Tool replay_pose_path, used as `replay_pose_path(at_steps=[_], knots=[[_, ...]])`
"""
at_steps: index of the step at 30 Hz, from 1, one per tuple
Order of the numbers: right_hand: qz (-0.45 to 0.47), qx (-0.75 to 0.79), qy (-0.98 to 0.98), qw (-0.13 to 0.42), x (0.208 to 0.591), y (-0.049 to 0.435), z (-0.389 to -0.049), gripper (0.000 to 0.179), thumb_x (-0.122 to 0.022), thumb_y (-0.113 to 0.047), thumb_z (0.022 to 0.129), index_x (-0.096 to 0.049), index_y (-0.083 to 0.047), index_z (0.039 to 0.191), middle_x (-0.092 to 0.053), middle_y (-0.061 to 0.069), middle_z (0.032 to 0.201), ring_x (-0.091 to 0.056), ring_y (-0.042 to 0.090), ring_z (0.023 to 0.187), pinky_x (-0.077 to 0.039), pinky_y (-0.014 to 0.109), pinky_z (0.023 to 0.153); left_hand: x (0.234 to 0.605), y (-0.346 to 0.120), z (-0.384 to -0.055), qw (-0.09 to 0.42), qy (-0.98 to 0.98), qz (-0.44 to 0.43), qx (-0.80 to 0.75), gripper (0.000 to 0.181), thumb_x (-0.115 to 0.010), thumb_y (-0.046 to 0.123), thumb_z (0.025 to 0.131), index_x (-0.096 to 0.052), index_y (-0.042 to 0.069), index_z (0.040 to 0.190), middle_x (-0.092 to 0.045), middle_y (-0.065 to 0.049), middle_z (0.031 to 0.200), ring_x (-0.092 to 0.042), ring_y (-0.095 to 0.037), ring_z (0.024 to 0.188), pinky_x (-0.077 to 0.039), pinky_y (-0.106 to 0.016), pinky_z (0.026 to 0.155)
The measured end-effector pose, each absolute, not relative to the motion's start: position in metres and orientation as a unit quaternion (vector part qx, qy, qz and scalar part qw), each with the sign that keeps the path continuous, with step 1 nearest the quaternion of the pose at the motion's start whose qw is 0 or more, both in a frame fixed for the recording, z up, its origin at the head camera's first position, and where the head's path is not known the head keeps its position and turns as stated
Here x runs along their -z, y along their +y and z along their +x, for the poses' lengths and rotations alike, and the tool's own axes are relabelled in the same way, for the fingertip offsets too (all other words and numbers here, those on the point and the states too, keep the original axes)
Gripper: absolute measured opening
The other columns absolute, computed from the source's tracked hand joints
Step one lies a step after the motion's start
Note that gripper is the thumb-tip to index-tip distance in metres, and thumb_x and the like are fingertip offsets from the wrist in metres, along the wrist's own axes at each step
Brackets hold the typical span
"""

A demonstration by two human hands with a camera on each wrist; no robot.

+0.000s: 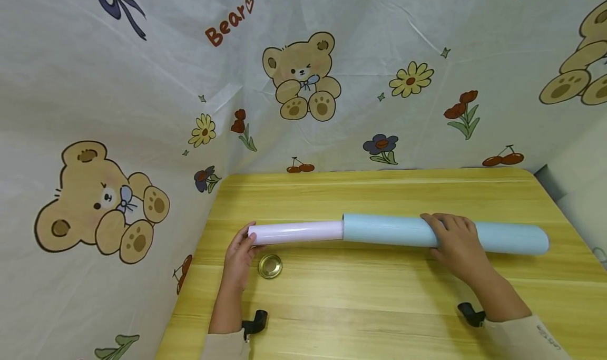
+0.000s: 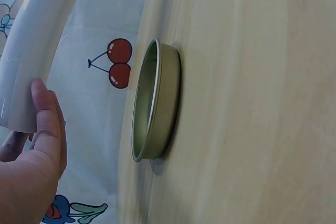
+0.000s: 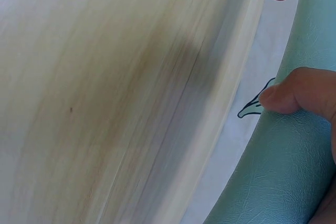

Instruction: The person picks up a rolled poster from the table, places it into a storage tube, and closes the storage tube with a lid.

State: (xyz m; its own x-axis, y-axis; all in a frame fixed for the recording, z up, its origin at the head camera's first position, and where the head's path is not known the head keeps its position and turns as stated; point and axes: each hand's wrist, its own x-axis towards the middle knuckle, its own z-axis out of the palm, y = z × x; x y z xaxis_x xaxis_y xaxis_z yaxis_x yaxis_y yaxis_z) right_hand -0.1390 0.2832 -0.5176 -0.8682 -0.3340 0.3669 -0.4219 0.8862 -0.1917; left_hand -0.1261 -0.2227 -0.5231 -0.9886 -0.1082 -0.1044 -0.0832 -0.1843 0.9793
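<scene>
A pale pink roll lies across the wooden table, its right end tucked into a wider light blue tube. My left hand holds the pink roll's left end; in the left wrist view the thumb lies on the roll and the fingers sit behind it. My right hand grips the blue tube near its middle, fingers curled over the top. In the right wrist view the thumb presses the tube. A small gold metal lid lies open side up just right of my left hand.
A white cloth printed with bears and flowers hangs behind and to the left of the table. Two black clamps sit at the near edge by my wrists. The table's left edge is close to my left hand.
</scene>
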Motion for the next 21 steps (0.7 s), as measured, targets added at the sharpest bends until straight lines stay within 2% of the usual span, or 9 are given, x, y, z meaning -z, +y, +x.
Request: replay_pose_path(at_steps=[5,11,15,21], knots=[[0.199,-0.136,-0.956,0.168,0.5175,0.2824,-0.1384,0.094,-0.096,-0.007,0.058,-0.051,-0.009,0.14,-0.056,0.022,0.125,-0.05,0.046,0.116,-0.031,0.066,0.099,0.523,-0.221,-0.1258,0.007,-0.635,0.086,0.768,0.053,-0.055,0.023,0.105,-0.041,0.001,0.152,-0.048,-0.008,0.142,-0.06,-0.017,0.113,-0.055,-0.029,0.094],[0.197,-0.134,-0.956,0.169,0.5176,0.281,-0.1374,0.095,-0.097,-0.006,0.056,-0.051,-0.009,0.14,-0.057,0.022,0.124,-0.05,0.046,0.115,-0.032,0.066,0.099,0.5218,-0.2185,-0.1249,0.008,-0.647,0.091,0.757,0.051,-0.06,0.024,0.103,-0.047,0.012,0.151,-0.046,-0.008,0.15,-0.061,-0.017,0.113,-0.055,-0.03,0.092],[0.199,-0.135,-0.956,0.165,0.5179,0.2796,-0.1366,0.096,-0.097,-0.006,0.056,-0.051,-0.01,0.14,-0.057,0.022,0.124,-0.05,0.046,0.115,-0.032,0.066,0.1,0.5215,-0.217,-0.1238,0.008,-0.649,0.087,0.756,0.049,-0.061,0.023,0.102,-0.05,0.016,0.149,-0.048,-0.006,0.148,-0.062,-0.017,0.114,-0.055,-0.034,0.099],[0.203,-0.131,-0.956,0.166,0.5187,0.2785,-0.1369,0.095,-0.096,-0.005,0.056,-0.051,-0.01,0.14,-0.057,0.022,0.124,-0.051,0.046,0.115,-0.032,0.065,0.099,0.5209,-0.2152,-0.1225,0.009,-0.645,0.073,0.761,0.05,-0.062,0.02,0.101,-0.048,0.014,0.149,-0.047,-0.007,0.148,-0.063,-0.016,0.115,-0.052,-0.04,0.106]])
